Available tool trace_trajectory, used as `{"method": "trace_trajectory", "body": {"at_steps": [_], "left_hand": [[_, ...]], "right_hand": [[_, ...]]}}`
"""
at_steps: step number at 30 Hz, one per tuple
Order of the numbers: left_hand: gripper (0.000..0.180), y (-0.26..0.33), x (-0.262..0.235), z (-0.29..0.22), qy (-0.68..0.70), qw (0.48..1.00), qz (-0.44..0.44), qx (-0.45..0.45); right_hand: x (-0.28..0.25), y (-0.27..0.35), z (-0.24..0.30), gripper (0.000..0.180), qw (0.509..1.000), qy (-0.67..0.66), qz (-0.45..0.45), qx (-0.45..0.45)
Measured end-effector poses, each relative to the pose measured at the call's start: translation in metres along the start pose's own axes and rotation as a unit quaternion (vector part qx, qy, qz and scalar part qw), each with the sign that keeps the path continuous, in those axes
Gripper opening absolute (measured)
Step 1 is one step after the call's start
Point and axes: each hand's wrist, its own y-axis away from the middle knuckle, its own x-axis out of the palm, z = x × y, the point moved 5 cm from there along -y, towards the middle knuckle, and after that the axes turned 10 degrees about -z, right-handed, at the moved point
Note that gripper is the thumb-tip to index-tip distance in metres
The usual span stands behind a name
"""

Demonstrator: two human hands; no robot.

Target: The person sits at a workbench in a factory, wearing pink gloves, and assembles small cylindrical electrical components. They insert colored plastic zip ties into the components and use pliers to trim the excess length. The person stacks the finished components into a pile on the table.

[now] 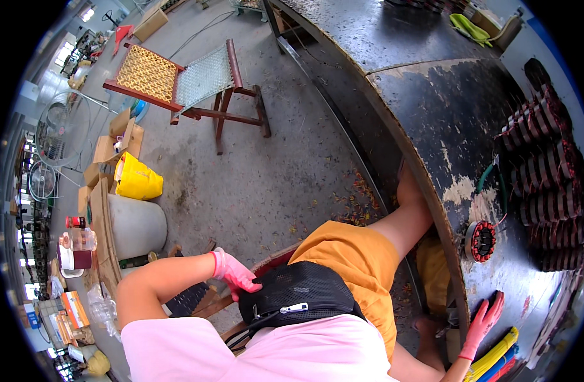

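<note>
My left hand (236,274), in a pink glove, is bent in at my waist. Its fingers are drawn together against the left end of a black mesh waist bag (304,293) with a silver zip pull. On the right, my right hand (486,318), also gloved in pink, lies on the near edge of a dark worn workbench (406,95), fingers stretched out and holding nothing. Just beyond it a round motor stator (481,241) with red and black windings sits on the bench. Beside the right wrist lie bundles of yellow, blue and red sleeving or wire (495,360).
Stacked stators (540,184) line the bench's right side, near a green cord (486,178). A yellow-green cloth (470,28) lies farther back. On the floor stand a woven-seat chair (177,79) and a grey drum (136,226) with a yellow bag (139,178). Scraps (362,200) litter the floor.
</note>
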Motion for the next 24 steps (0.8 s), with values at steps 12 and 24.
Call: {"method": "trace_trajectory", "body": {"at_steps": [12, 24], "left_hand": [[0.071, 0.015, 0.019, -0.028, 0.258, 0.966, -0.019, 0.006], [0.044, 0.041, 0.006, -0.115, -0.14, 0.943, -0.283, 0.104]], "right_hand": [[-0.01, -0.005, 0.025, 0.057, 0.996, -0.07, -0.036, 0.029], [-0.005, -0.002, 0.016, 0.054, 0.998, -0.051, -0.029, 0.034]]}}
